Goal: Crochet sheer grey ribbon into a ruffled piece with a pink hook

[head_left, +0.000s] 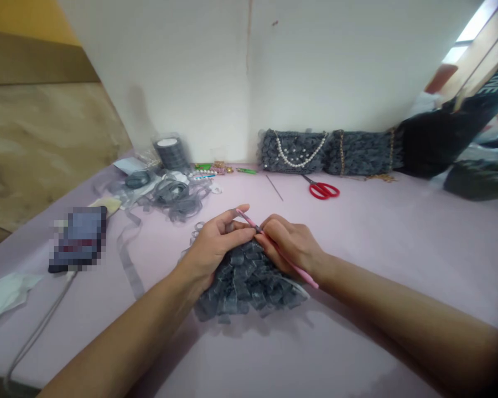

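Between my hands is a dark grey piece of ruffled ribbon crochet work (pixel 249 282), its loops hanging toward me. My left hand (pixel 216 240) pinches its upper edge between thumb and fingers, with the index finger raised near the hook's tip. A pink crochet hook (pixel 301 272) is gripped in my right hand (pixel 292 240), its shaft slanting up to the left across the top edge of the work. Grey ribbon (pixel 129 265) lies on the table left of my left hand. The exact stitch at the hook is hidden by my fingers.
Behind my hands lie red-handled scissors (pixel 323 190) and a thin metal rod (pixel 274 188). Two grey ruffled bags (pixel 294 149) stand against the wall. Ribbon coils (pixel 172 193), a ribbon spool (pixel 170 155) and a phone (pixel 81 237) with a cable are at left.
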Motion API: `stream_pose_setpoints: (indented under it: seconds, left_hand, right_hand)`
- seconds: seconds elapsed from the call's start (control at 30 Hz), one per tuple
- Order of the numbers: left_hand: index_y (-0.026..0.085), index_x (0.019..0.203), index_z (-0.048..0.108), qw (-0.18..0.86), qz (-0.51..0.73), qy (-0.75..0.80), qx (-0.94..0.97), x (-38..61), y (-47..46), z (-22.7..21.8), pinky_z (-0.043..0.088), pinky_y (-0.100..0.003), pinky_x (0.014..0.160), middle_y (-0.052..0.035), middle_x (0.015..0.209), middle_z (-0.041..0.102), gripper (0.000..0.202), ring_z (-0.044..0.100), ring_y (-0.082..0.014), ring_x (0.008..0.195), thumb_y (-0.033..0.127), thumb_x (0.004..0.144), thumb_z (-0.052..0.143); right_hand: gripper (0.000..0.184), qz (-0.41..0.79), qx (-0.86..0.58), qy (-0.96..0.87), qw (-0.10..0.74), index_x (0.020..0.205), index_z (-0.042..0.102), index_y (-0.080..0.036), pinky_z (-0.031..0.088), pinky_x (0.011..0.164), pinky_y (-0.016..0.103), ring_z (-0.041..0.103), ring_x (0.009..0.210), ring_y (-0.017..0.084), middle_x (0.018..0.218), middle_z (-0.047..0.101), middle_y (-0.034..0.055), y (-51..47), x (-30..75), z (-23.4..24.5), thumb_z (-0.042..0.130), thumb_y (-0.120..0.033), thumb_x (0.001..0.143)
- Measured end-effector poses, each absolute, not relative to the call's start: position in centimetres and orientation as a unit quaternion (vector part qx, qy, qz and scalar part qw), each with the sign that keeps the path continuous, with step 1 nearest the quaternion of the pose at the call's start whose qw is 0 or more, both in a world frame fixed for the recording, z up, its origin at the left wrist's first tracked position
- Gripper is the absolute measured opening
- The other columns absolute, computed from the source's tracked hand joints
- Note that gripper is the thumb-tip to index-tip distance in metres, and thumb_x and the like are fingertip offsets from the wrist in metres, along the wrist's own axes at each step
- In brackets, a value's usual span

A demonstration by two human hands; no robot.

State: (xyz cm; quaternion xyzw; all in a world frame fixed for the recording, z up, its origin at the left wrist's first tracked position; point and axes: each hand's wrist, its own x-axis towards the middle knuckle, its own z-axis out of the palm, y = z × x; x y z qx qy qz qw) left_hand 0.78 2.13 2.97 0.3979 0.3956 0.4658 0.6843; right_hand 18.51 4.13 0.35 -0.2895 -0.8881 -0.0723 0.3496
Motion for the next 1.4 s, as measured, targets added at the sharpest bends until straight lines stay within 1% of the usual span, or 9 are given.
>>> stream_pose_setpoints:
  seconds: [0.17,0.33,0.63,0.77,0.9,1.07,1.23,1.3,1.4]
  left_hand:
    - [0.02,0.127,0.058,0.682,0.432,0.404,0.429,-0.5,2.8,3.2,0.042,-0.021,0.073,0.0037,0.08,0.063,0.063,0.06,-0.0075,0.073,0.018,0.068,0.081]
    - [0.022,0.131,0.056,0.682,0.381,0.422,0.461,-1.7,3.3,3.7,0.043,-0.025,0.073,0.0005,0.082,0.064,0.067,0.061,-0.0116,0.075,0.019,0.069,0.08]
    - [0.02,0.122,0.063,0.7,0.322,0.418,0.481,-3.7,4.2,4.1,0.037,-0.022,0.058,0.003,0.073,0.056,0.055,0.051,-0.0077,0.061,0.02,0.07,0.078]
    - [0.018,0.119,0.065,0.723,0.293,0.4,0.481,-4.3,4.5,4.1,0.039,-0.021,0.058,0.0018,0.075,0.058,0.053,0.051,-0.0076,0.061,0.018,0.067,0.077]
    - [0.017,0.118,0.067,0.742,0.285,0.377,0.475,-4.7,4.6,3.9,0.042,-0.021,0.061,0.0011,0.076,0.059,0.052,0.055,-0.0081,0.064,0.016,0.066,0.077]
    - [0.017,0.116,0.068,0.748,0.279,0.37,0.474,-4.7,4.4,3.9,0.044,-0.022,0.061,-0.0016,0.077,0.063,0.05,0.056,-0.0093,0.063,0.016,0.067,0.075]
    - [0.018,0.119,0.066,0.75,0.272,0.368,0.478,-4.7,4.3,4.0,0.045,-0.021,0.062,-0.002,0.08,0.064,0.052,0.057,-0.0096,0.064,0.017,0.068,0.076]
    - [0.017,0.121,0.065,0.749,0.273,0.369,0.477,-4.7,4.3,4.0,0.046,-0.022,0.063,-0.0024,0.082,0.064,0.054,0.058,-0.0101,0.066,0.017,0.068,0.075]
    - [0.017,0.123,0.063,0.74,0.277,0.376,0.484,-4.7,4.3,4.1,0.045,-0.022,0.062,-0.0031,0.084,0.064,0.054,0.057,-0.0101,0.067,0.017,0.07,0.074]
  right_hand:
    - [0.023,-0.015,-0.237,-0.91,0.339,0.078,0.046,-0.019,0.039,0.051,0.024,0.051,0.061,0.012,0.078,0.059,0.0062,4.4,19.2,1.0,0.038,-0.025,0.098]
    - [0.022,0.033,-0.201,-0.924,0.324,0.079,0.049,-0.017,0.04,0.052,0.024,0.05,0.062,0.012,0.079,0.057,0.0066,4.6,19.4,1.7,0.039,-0.022,0.098]
    - [0.018,0.159,-0.178,-0.918,0.317,0.082,0.053,-0.015,0.041,0.06,0.024,0.05,0.068,0.011,0.083,0.057,0.0062,4.5,19.9,2.6,0.044,-0.019,0.096]
    - [0.019,0.2,-0.163,-0.913,0.316,0.085,0.056,-0.013,0.041,0.065,0.023,0.052,0.074,0.011,0.083,0.059,0.0068,4.3,19.9,3.3,0.043,-0.017,0.097]
    - [0.018,0.243,-0.176,-0.898,0.322,0.089,0.06,-0.012,0.04,0.061,0.02,0.049,0.065,0.007,0.081,0.059,0.0039,4.1,19.8,3.9,0.045,-0.018,0.097]
    - [0.023,0.325,-0.23,-0.86,0.318,0.087,0.064,-0.011,0.038,0.053,0.019,0.045,0.056,0.006,0.071,0.056,0.0001,3.9,19.7,4.3,0.047,-0.023,0.096]
    - [0.026,0.39,-0.267,-0.819,0.327,0.084,0.065,-0.014,0.038,0.052,0.019,0.045,0.056,0.006,0.072,0.057,-0.0007,3.7,19.5,4.1,0.045,-0.025,0.096]
    - [0.026,0.388,-0.263,-0.815,0.34,0.085,0.065,-0.014,0.038,0.051,0.019,0.045,0.055,0.006,0.073,0.057,-0.0004,3.6,19.3,4.0,0.045,-0.025,0.096]
    - [0.023,0.337,-0.242,-0.833,0.367,0.086,0.063,-0.013,0.038,0.052,0.019,0.046,0.056,0.006,0.073,0.058,0.0006,3.5,19.1,3.6,0.045,-0.022,0.096]
